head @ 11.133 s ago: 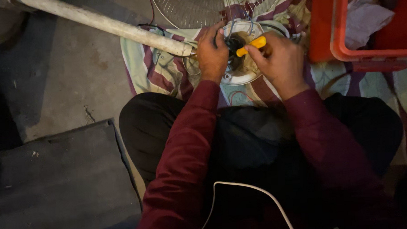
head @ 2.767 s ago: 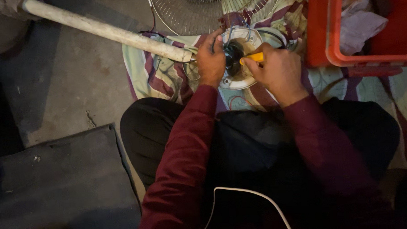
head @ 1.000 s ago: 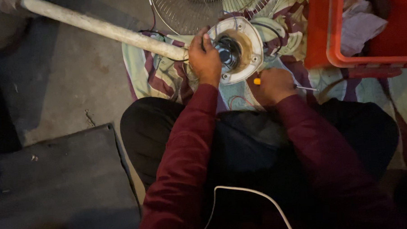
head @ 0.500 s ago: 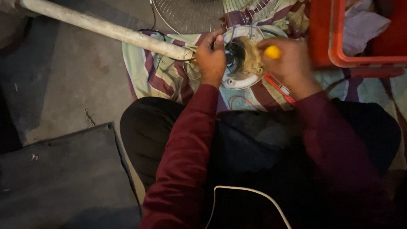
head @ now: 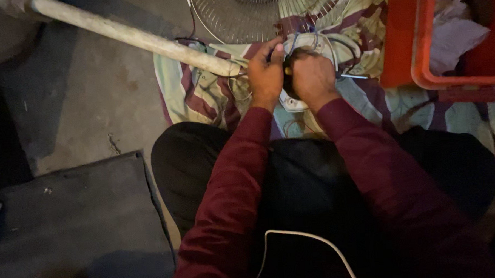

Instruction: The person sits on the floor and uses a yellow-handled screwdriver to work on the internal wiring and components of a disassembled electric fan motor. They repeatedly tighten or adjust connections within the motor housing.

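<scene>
left hand point(head: 264, 72), right hand point(head: 310, 77), both gripping white fan motor housing point(head: 295, 101)

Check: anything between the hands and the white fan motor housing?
Nothing visible. The left hand grips the housing's left side; the right hand lies right on top of it, among loose wires. Its fingers are hidden.

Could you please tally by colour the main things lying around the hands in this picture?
Red: 1, the plastic crate
White or off-white: 2, the long pole and the round housing that the left hand and right hand work on
Silver: 1, the wire fan guard
Striped, many colours: 1, the cloth
Total: 5
</scene>
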